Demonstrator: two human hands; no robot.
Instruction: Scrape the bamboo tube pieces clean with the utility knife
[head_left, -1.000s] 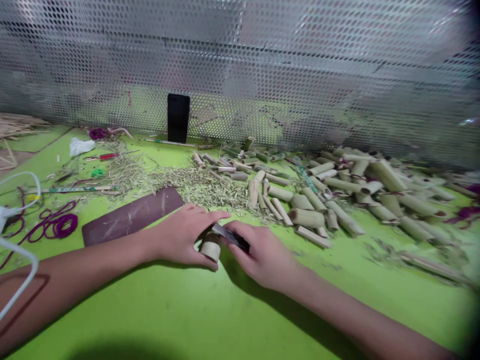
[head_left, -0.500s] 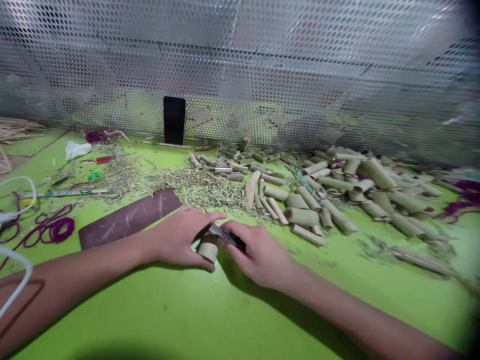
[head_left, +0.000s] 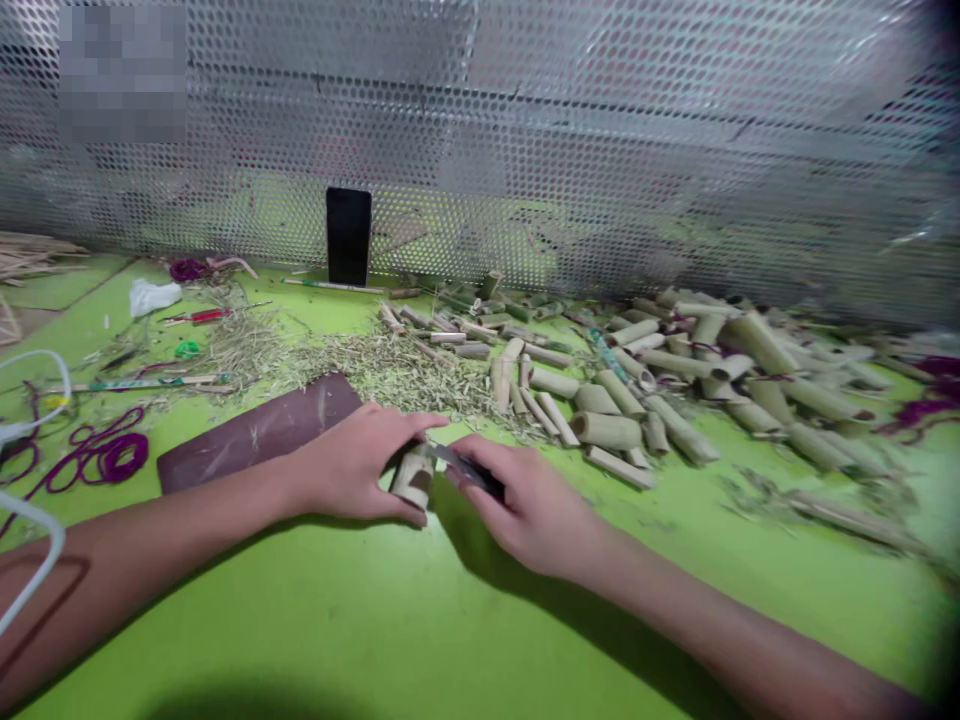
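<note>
- From here I see the short pale bamboo tube [head_left: 414,475] on the bright green tabletop [head_left: 360,620], between both hands, its long axis seemingly running away from the person; standing or lying, I can't tell.
- The left hand [head_left: 360,465] is nearer, thumb and fingers parted around the tube, holding it.
- The right hand [head_left: 529,505] is curled tight round a dark-handled knife [head_left: 480,475], its blade just beside the tube.
- The tube looks smooth, with a dark patch, perhaps shadow.
</note>
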